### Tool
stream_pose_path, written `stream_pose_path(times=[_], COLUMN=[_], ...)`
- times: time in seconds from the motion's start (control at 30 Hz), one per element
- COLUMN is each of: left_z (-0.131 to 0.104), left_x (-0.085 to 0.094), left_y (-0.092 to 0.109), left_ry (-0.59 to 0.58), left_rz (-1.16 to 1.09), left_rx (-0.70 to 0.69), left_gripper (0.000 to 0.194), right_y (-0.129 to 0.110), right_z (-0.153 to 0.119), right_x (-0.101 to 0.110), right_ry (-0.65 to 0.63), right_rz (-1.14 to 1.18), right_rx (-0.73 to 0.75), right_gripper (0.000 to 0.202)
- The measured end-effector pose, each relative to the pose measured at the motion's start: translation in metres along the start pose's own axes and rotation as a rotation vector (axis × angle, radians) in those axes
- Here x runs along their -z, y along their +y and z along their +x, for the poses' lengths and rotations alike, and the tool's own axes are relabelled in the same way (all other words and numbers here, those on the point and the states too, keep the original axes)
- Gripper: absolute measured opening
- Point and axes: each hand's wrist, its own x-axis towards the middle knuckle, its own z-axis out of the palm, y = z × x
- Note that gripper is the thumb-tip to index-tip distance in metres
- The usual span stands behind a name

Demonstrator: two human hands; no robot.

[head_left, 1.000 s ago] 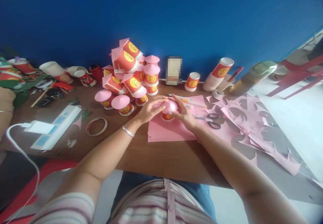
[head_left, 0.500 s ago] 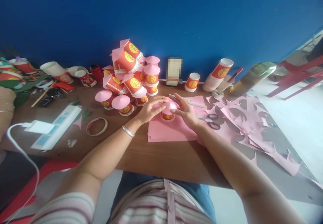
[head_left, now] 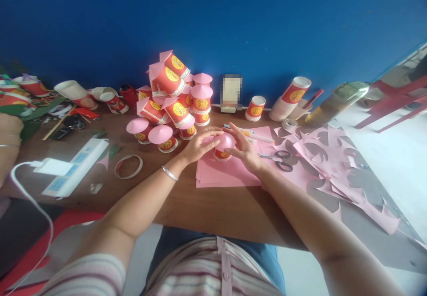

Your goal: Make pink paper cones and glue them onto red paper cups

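Observation:
In front of me stands a red paper cup (head_left: 222, 154) with a yellow round emblem. A pink paper cone (head_left: 225, 141) covers its top like a roof. My left hand (head_left: 201, 145) curves around the cone's left side, its thumb on the paper and its fingers behind. On the other side my right hand (head_left: 245, 149) has its thumb low by the cone's rim, fingers arched over the back. The cup rests on a stack of pink paper sheets (head_left: 230, 176). Beside the right hand lie black-handled scissors (head_left: 283, 160) and a pen (head_left: 262, 137).
Several cone-topped cups (head_left: 171, 75) are piled at back left. A bare cup (head_left: 255, 108), a cup stack (head_left: 289, 99), a tape roll (head_left: 288, 125) and a bottle (head_left: 336, 102) stand behind. Paper scraps (head_left: 333, 158) spread right; a power strip (head_left: 76, 167) and cardboard ring (head_left: 128, 167) lie left.
My right thumb has slid slightly down and outward along the cone toward its rim. My left hand keeps nearly the same place, and the cup stays put.

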Motion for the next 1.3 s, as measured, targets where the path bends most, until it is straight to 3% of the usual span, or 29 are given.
stream_pose_path(times=[0.37, 0.6, 0.97, 1.17, 1.3], left_z=[0.001, 0.000, 0.001, 0.000, -0.002], left_x=[0.000, -0.001, 0.000, -0.001, -0.002], left_y=[0.000, -0.004, 0.001, 0.001, 0.000], left_ry=[0.000, -0.004, -0.004, 0.000, 0.000], left_rz=[-0.021, -0.037, -0.046, -0.061, -0.089], left_rx=[-0.007, -0.015, -0.017, 0.021, 0.051], left_gripper=[0.036, 0.034, 0.035, 0.036, 0.036], right_y=[0.003, 0.007, 0.010, 0.009, 0.004], right_z=[0.004, 0.007, 0.008, 0.008, 0.007], right_x=[0.012, 0.016, 0.018, 0.017, 0.016], right_ry=[-0.050, -0.063, -0.037, -0.042, -0.068], right_rz=[0.245, 0.280, 0.098, 0.097, -0.041], right_rx=[0.040, 0.012, 0.008, 0.028, 0.028], right_gripper=[0.065, 0.065, 0.066, 0.057, 0.055])
